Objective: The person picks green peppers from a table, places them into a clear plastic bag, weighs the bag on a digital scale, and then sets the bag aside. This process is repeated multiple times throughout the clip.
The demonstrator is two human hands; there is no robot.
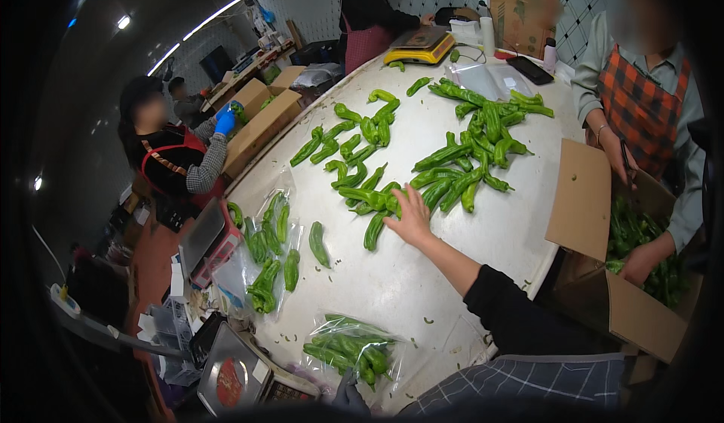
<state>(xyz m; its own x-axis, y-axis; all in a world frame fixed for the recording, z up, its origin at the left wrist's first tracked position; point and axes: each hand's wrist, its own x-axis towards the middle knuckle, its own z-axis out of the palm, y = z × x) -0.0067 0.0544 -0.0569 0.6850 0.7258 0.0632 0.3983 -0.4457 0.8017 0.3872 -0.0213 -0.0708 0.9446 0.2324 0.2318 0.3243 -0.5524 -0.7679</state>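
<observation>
My bare right hand (413, 218) reaches over the table with its fingers spread. Its fingertips touch a loose cluster of green peppers (367, 198). Close to my body, my left hand (352, 396), in a grey glove, is at the edge of a clear plastic bag (399, 352) and seems to grip it; most of this hand is cut off by the dark rim. Several green peppers (345, 346) lie inside that bag. A larger heap of peppers (481, 134) spreads beyond my right hand. One single pepper (319, 245) rests apart, left of the hand.
Another bag with peppers (271, 231) lies at the table's left edge, beside a pink scale (218, 247). A second scale (235, 369) stands near my left hand. To the right, a person handles peppers in a cardboard box (582, 202). A yellow scale (419, 47) stands far back.
</observation>
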